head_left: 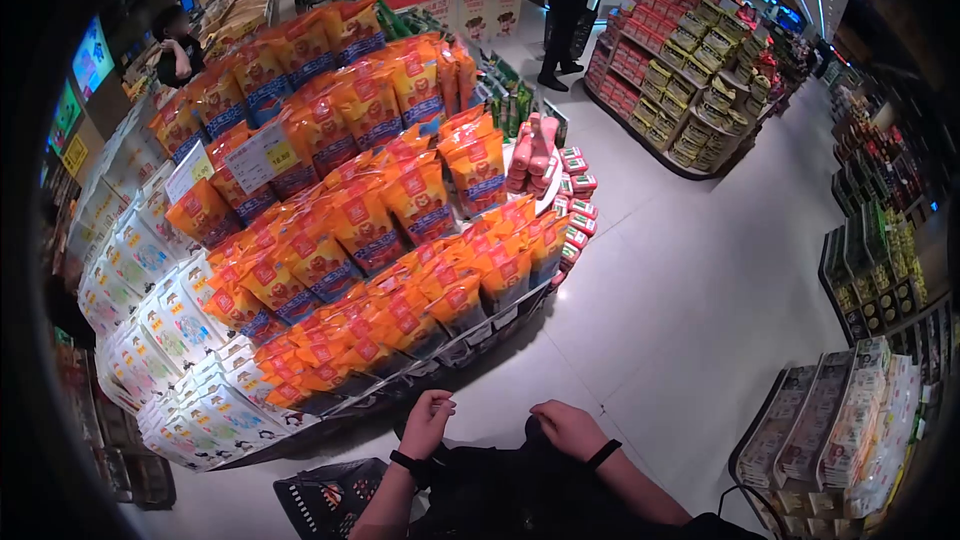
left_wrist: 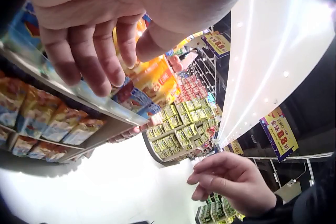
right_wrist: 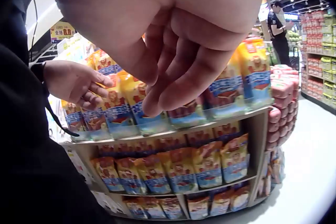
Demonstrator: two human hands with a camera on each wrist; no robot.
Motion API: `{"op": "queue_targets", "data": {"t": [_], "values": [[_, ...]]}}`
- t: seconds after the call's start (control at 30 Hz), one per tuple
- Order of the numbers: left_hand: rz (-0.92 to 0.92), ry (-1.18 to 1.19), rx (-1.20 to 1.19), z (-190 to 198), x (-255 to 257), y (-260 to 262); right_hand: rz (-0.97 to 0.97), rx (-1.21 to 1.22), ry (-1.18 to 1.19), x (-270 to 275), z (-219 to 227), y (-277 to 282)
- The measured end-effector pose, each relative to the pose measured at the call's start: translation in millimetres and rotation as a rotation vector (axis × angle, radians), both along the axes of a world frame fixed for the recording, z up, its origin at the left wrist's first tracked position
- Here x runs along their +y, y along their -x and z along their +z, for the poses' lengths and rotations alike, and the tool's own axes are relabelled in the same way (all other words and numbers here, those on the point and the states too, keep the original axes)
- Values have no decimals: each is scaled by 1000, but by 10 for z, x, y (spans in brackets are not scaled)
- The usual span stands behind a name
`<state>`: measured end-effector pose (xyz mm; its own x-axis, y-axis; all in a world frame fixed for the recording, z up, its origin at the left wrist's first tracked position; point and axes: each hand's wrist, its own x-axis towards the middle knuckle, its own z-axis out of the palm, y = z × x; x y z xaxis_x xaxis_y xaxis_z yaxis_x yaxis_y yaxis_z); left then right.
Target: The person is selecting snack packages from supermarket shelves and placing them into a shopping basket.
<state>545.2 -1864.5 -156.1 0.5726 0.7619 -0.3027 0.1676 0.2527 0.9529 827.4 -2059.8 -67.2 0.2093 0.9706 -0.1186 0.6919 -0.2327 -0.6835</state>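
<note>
Left hand [head_left: 428, 424] and right hand [head_left: 570, 432] before display stand [right_wrist: 259, 136], apart, fingers loosely bent, about half open, nothing held. Nearest: orange snack bags [head_left: 365, 225] ranked on stand's tiers, mostly upright, long axes near vertical, printed fronts facing outward. White bags [head_left: 180, 325] at stand's left end; pink packs [head_left: 541, 145] at its right; black shopping basket [head_left: 318, 496] low in front of it.

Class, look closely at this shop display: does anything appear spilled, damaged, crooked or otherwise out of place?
Nothing stands out as spilled or damaged. The orange bags stand in tiers, some tilted and overlapping, which seems ordinary for tightly packed goods. The left hand and right hand near them hold nothing.
</note>
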Motion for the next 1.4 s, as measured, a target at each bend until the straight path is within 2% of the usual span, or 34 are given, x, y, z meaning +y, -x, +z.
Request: {"op": "queue_targets", "data": {"t": [0.07, 0.17, 0.3, 0.37, 0.4, 0.47, 0.57, 0.67, 0.73, 0.77, 0.83, 0.87, 0.93, 0.97, 1.07, 1.2, 1.33, 1.4], "values": [[-71, 5, 30, 173, -239, -516, -66, 6, -10, -413, -118, -491], [-197, -16, 19, 417, -412, -1288, -239, 9, -14, -856, -8, -1232], [-369, -42, 55, 848, -547, -1898, -425, 48, 64, -1312, 74, -1935], [-407, -107, 140, 1066, -503, -2036, -394, 1, 125, -1394, 23, -2094], [-405, -144, 191, 1166, -457, -2241, -361, -56, 158, -1365, 99, -2402], [-375, -191, 126, 946, -365, -2360, -338, -24, 57, -1288, 243, -2471], [-314, -166, 3, 850, -150, -2708, -306, 44, 26, -921, 400, -2558], [-286, -161, 0, 818, 112, -2993, -164, 14, 194, -598, 270, -2724], [-288, -253, 50, 940, 335, -3165, -65, -30, 252, -313, 432, -2805], [-212, -324, -31, 848, 409, -3261, -35, -54, 269, -140, 566, -2825], [-116, -299, -94, 918, 567, -3379, -41, 18, 261, 227, 786, -2853], [-75, -321, -64, 973, 615, -3388, -48, 68, 271, 426, 888, -2866], [12, -385, -7, 1106, 761, -3416, 50, 10, 243, 780, 763, -3036], [-6, -327, 45, 1198, 845, -3411, 98, -23, 229, 937, 710, -3156], [46, -535, 190, 1138, 1005, -3508, 133, -73, 197, 1381, 786, -3300], [10, -502, 464, 1102, 1061, -3695, 239, -17, 73, 1807, 676, -3507], [82, -521, 582, 1102, 1000, -3964, 383, -8, 94, 2145, 539, -3704], [177, -534, 567, 1094, 991, -4136, 482, 47, 92, 2281, 535, -3833]]}}
